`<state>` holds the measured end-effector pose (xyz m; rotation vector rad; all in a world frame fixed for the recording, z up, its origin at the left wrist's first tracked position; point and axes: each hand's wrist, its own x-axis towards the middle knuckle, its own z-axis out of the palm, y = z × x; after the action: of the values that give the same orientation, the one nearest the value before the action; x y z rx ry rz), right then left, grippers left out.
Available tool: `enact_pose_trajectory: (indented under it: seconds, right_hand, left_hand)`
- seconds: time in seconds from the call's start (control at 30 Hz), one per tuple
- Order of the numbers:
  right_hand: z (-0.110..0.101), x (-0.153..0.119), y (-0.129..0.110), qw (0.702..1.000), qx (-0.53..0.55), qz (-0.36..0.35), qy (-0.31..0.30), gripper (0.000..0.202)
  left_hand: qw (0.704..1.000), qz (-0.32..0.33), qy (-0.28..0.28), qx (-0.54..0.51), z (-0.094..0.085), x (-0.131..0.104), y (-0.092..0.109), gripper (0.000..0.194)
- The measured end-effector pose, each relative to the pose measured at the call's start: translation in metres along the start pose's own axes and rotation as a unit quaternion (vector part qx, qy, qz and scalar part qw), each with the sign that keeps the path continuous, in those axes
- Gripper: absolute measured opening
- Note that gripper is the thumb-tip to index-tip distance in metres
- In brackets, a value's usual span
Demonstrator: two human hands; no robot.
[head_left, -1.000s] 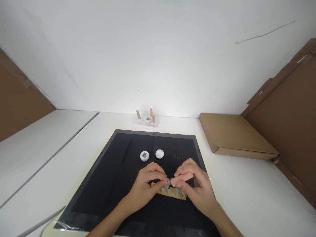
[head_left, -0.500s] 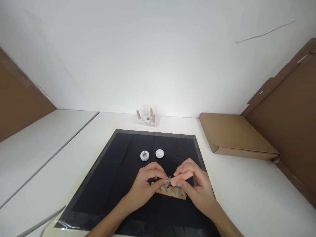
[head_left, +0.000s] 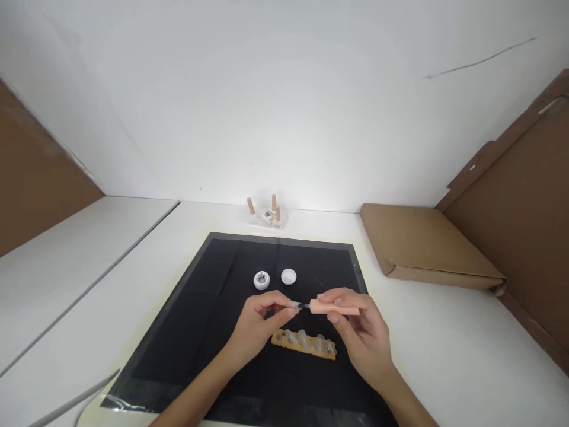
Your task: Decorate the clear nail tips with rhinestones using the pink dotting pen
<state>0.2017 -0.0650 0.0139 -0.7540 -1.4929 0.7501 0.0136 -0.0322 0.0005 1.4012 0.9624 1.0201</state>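
1. Pinching a small clear piece [head_left: 295, 305], the fingers of the left hand [head_left: 258, 323] are closed on its end.
2. The fingers of the right hand [head_left: 367, 332] grip a pink handle [head_left: 333, 307]. Its thin dark tip [head_left: 306, 306] points left and meets the clear piece, or comes very near it; I cannot tell which.
3. A yellow strip [head_left: 311, 350] with clear, bumpy bits [head_left: 302, 338] on it lies on the black mat [head_left: 191, 320], on the near side of the tip. Dark mat shows between the strip and the handle, and all around most of the strip's edges.
4. The right hand covers part of the mat's right edge. A wide stretch of mat runs from the left hand to the left edge.
5. Past the hands, a white pot [head_left: 261, 280] and a small white dish [head_left: 288, 277] sit side by side, apart, inside the far edge.
6. Pink-topped bottles [head_left: 277, 214] stand in a clear tray [head_left: 255, 222] near the wall [head_left: 284, 118].
7. A flat brown box [head_left: 427, 237] sits to the right, with a band of white counter [head_left: 367, 255] between it and the mat.
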Motion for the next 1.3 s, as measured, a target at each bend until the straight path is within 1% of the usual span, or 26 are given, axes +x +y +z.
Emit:
enact_pose_trajectory:
  seconds: [0.2,0.5,0.57,0.73,0.83,1.03,1.2,1.3]
  right_hand:
    - [-0.0004,-0.0004,0.0007,0.999,-0.006,-0.004,-0.034,0.026]
    - [-0.006,0.0077,-0.0078,0.989,-0.098,-0.053,-0.095,0.026]
    - [-0.0069,0.0063,-0.008,0.988,-0.106,-0.064,-0.096,0.025]
    - [-0.0048,-0.0003,-0.0045,0.996,-0.05,-0.053,-0.051,0.028]
    - [-0.0017,0.0,-0.0039,0.996,-0.046,-0.056,-0.043,0.028]
    - [-0.0002,0.0042,-0.0069,0.993,-0.071,-0.056,-0.076,0.028]
    - [-0.0049,0.0042,-0.0078,0.989,-0.08,-0.053,-0.108,0.027]
    - [-0.0062,0.0049,-0.0085,0.988,-0.093,-0.055,-0.114,0.024]
  left_hand:
    - [1.0,-0.015,-0.016,-0.003,0.001,-0.0013,0.0012,0.015]
    - [0.998,-0.047,0.001,-0.045,0.0032,-0.0002,0.0055,0.015]
    - [0.998,-0.048,0.004,-0.049,0.0028,-0.0001,0.0052,0.015]
    - [0.998,-0.054,0.005,-0.04,0.0007,-0.0008,0.0037,0.017]
    - [0.999,-0.046,-0.005,-0.023,0.0009,-0.0008,0.0044,0.016]
    - [0.999,-0.041,-0.022,0.005,0.0028,0.0003,0.0075,0.015]
    - [0.999,-0.036,-0.017,-0.008,0.0027,-0.0013,0.0072,0.013]
    - [0.999,-0.036,-0.017,-0.013,0.0026,-0.0013,0.0066,0.015]
